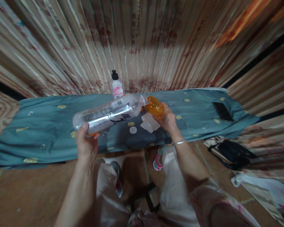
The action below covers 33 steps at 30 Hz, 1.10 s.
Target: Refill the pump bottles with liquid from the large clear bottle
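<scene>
My left hand [86, 140] is wrapped round the base of a large clear plastic bottle [109, 115] with a printed label. The bottle lies tilted in the air, its uncapped neck pointing right. In my right hand [167, 118] is an orange see-through cup [154, 106], tipped with its opening toward the bottle's mouth. The two rims meet or nearly meet; I cannot tell whether liquid passes between them. Below them on the cloth are a round white cap [133, 130] and a crumpled white tissue [150, 123].
A pump bottle [117, 86] with a black top stands at the back of the table, which has a teal patterned cloth [49, 126]. A black phone [222, 111] lies at the right. A black bag [234, 153] is on the right side, lower down. Pleated curtains [137, 41] hang behind.
</scene>
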### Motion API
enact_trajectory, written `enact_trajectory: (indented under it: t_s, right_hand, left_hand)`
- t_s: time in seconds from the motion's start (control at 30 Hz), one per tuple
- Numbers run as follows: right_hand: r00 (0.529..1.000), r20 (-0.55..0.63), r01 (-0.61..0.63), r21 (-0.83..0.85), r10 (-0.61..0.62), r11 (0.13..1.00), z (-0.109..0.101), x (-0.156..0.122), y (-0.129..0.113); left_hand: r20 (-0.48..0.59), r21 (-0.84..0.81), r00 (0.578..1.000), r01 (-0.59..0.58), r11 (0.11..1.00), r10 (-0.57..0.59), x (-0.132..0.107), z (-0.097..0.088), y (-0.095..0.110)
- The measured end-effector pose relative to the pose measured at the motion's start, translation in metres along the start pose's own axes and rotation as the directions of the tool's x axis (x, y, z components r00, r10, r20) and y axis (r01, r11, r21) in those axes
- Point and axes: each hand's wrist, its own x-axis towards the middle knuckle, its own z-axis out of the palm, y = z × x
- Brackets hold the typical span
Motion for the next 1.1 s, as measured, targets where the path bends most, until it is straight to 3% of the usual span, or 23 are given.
enact_trajectory:
  t_s: [0.57, 0.77, 1.1]
  right_hand:
    - [1.0, -0.01, -0.002, -0.009, 0.002, 1.0, -0.0007, 0.0007, -0.0024]
    - [1.0, -0.016, -0.005, -0.006, 0.005, 1.0, -0.0003, 0.0003, -0.0016]
    - [1.0, 0.0, -0.007, 0.008, 0.007, 1.0, -0.0024, 0.001, -0.0053]
  left_hand:
    - [-0.032, -0.032, 0.999, 0.001, 0.999, -0.002, -0.0011, 0.0025, 0.0]
    - [0.002, 0.012, 1.0, -0.021, 1.0, 0.021, -0.0014, 0.0019, 0.0001]
    - [-0.046, -0.018, 0.999, -0.012, 1.0, 0.012, -0.0034, 0.0085, 0.0044]
